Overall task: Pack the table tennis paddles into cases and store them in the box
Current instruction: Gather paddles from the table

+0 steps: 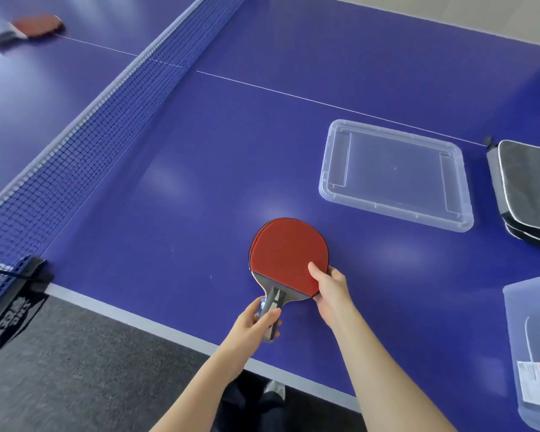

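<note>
Two red paddles (286,254) lie stacked face up just above the blue table's near edge. My left hand (256,322) grips their handles. My right hand (328,286) pinches the lower right edge of the blades, thumb on the red rubber. A third red paddle (35,26), blurred, lies on the far half beyond the net. Black and grey cases (527,188) are piled at the right edge. A clear plastic box (530,347) stands at the lower right, cut off by the frame.
A clear plastic lid (396,176) lies flat on the blue table (200,169) between the paddles and the cases. The net (85,126) runs diagonally on the left, its clamp (28,272) at the table edge. Grey carpet lies below.
</note>
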The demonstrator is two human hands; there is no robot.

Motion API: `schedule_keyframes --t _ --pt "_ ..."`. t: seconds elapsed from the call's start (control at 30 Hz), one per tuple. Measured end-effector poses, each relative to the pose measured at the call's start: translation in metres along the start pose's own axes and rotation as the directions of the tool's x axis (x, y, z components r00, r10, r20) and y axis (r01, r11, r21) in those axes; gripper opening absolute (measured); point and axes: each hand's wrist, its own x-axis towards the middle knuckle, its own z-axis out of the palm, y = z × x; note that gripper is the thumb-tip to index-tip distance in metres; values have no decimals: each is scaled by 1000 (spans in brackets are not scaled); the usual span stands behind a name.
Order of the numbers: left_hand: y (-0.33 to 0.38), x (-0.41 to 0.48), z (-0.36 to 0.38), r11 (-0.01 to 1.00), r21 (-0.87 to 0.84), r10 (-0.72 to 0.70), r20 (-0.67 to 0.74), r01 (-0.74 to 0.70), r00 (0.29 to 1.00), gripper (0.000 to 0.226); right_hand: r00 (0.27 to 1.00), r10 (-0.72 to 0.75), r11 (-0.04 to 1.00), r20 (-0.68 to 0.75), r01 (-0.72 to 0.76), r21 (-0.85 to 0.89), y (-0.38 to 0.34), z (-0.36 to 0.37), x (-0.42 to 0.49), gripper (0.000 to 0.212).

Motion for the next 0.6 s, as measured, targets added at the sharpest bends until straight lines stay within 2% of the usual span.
schedule_keyframes --t 0.3,0.47,0.6 --pt "17 -14 -64 997 -62 52 -24 -54 998 24 996 -6 1000 87 9 -28 -12 66 -12 42" --pt "39 -18 -140 996 -57 64 -62 -68 996 32 991 -21 999 130 27 -46 -12 146 -20 41" --pt "59 -17 -210 997 -30 68 -73 -70 995 19 993 14 1000 114 -13 -6 -4 220 -25 41"
